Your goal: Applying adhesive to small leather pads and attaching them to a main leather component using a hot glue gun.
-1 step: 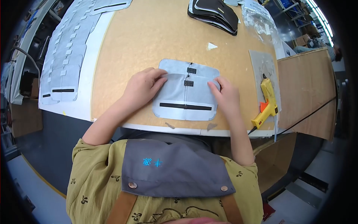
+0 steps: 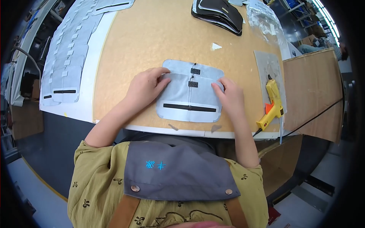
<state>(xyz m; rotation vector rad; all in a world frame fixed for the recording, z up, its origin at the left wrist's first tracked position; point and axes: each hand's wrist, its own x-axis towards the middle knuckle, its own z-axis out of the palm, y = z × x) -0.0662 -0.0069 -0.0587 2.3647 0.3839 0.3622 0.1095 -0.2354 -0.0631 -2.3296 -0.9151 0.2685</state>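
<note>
A light grey, round-cornered fabric panel [image 2: 176,89] lies on the tan work board in front of me. A dark strip [image 2: 178,107] runs across its near part. Two small black textured patches [image 2: 193,84] sit along its middle line, beside a thin dark cord. My left hand [image 2: 146,87] grips the panel's left edge between thumb and fingers. At the opposite edge, my right hand [image 2: 231,98] pinches the panel with the thumb on top. The fingertips under the panel are partly hidden on both sides.
Similar grey panels with small white tabs [image 2: 65,62] overlap at the left. A yellow glue gun [image 2: 273,104] rests on a greyish sheet [image 2: 262,60] at the right. Black pieces [image 2: 218,17] are stacked at the far side, near a clear plastic bag [image 2: 264,21]. Scraps lie near the front edge.
The grey panel has shifted very slightly away from me. Both hands keep almost the same place on its edges.
</note>
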